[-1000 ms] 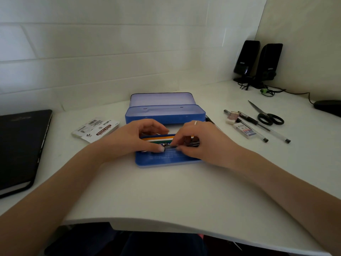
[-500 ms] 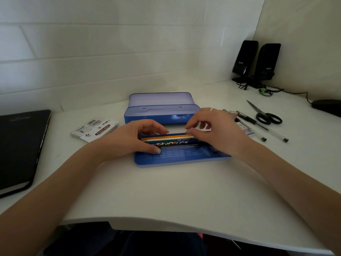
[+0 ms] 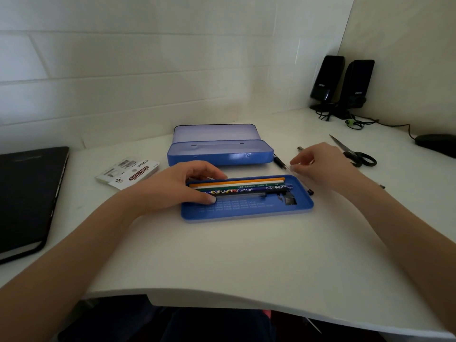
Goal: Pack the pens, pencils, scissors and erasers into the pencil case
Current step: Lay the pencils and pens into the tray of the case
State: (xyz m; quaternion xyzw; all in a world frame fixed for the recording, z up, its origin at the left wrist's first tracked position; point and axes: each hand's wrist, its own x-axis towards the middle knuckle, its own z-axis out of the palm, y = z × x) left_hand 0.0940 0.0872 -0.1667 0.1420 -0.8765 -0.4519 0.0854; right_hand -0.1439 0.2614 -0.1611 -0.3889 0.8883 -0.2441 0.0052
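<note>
Two hands work over the white bench (image 3: 222, 255). Left hand (image 3: 177, 186) rests on the left end of the blue tray (image 3: 246, 211), thumb and curled fingers holding the pencils (image 3: 237, 184) and a pen (image 3: 241, 195) lying lengthwise inside. Right hand (image 3: 323, 166) hovers just past the tray's right end, fingers loosely bent, holding nothing. At 12 o'clock from the tray sits the open pencil case (image 3: 219, 151). Scissors (image 3: 355, 154) lie at 2 o'clock, a sticky note pack (image 3: 128, 172) at 10 o'clock.
</note>
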